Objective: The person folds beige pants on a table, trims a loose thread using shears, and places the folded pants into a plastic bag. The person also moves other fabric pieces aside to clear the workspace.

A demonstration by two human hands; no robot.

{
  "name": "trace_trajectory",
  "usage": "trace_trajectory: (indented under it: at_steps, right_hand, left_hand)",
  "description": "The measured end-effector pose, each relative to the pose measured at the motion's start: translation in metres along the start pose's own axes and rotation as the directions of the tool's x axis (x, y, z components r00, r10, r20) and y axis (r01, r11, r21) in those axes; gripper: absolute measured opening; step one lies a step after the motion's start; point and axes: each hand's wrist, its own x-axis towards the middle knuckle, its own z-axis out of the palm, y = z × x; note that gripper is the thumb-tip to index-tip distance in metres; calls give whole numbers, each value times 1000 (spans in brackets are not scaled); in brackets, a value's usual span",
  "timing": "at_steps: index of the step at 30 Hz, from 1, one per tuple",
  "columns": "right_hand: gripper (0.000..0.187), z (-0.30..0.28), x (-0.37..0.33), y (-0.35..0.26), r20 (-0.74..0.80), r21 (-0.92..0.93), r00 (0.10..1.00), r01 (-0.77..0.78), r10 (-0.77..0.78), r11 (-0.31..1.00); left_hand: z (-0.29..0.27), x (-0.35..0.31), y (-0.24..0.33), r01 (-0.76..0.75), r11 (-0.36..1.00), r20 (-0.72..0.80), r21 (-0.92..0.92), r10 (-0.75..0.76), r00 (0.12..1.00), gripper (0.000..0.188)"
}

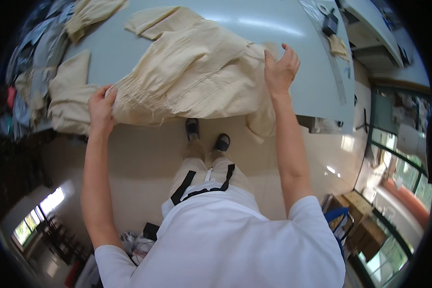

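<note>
**Cream garment (201, 67) partly opened out between two hands**

From where I stand, the pale table (317, 91) is the biggest thing, running ahead of both hands and beyond the right one. The garment lies across it between them, its near edge hanging over the table's edge. I'd call it only partly sorted: the body is spread broadly, yet folds remain unsmoothed and the lower right part droops off the table.

A second cream piece (72, 91) lies just outside the left hand (102, 106), rumpled. That hand pinches the garment's gathered end between thumb and fingers. The right hand (280, 72) has its thumb and fingers parted beside the garment's other side; whether it touches cloth, I cannot tell.

Past the right hand sit a black object (330, 24) and a small cream scrap (338, 47). Loose threads (159, 117) dangle right of the left hand, untrimmed.
</note>
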Motion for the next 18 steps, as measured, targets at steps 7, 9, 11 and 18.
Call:
trace_trajectory:
  at_steps: [7, 9, 11, 18]
  right_hand:
    - [45, 1, -40, -168, 200, 708, 575, 475, -793, 523]
    - [45, -16, -23, -210, 457, 858, 288, 107, -842, 502]
    - [43, -48, -5, -238, 614, 784, -107, -36, -782, 620]
    - [35, -167, 23, -247, 854, 494, -80, 434, -514, 753]
  left_hand:
    - [16, -69, 64, -258, 911, 266, 322, 174, 948, 13]
    - [21, -100, 97, -311, 869, 374, 386, 161, 913, 12]
    - [8, -132, 134, -431, 796, 449, 426, 228, 864, 12]
    - [-172, -241, 256, -571, 547, 350, 613, 460, 816, 21]
